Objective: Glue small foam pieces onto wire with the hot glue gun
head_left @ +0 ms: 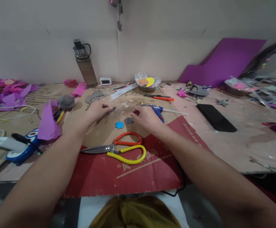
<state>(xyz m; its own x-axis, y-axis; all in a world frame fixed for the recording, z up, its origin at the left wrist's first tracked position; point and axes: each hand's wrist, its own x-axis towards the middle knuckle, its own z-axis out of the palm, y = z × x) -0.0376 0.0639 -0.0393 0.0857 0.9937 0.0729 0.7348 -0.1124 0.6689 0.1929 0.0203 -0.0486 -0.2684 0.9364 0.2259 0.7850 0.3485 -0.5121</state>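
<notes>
My left hand [99, 110] is closed in a pinch, with a small dark grey piece [114, 108] at its fingertips. My right hand [142, 115] has thumb and fingers drawn together beside a dark grey, flower-shaped piece [128, 120]. Whether these fingers grip its edge or anything else is hidden. Just left of that piece lies a blue flower-shaped cutout [119, 124]. Large scissors [109, 148] with one red and one yellow handle lie nearer to me, blades toward the left. Behind my right hand is a blue glue gun [158, 110] with a clear glue stick in its back.
A water bottle [85, 68] and a small white clock [105, 81] stand by the wall. Glue sticks [123, 91], a filled bowl [148, 86] and an orange-handled tool [163, 98] lie behind my hands. Right is a black phone [215, 117]; left, grey yarn [66, 102] and purple scraps [49, 122].
</notes>
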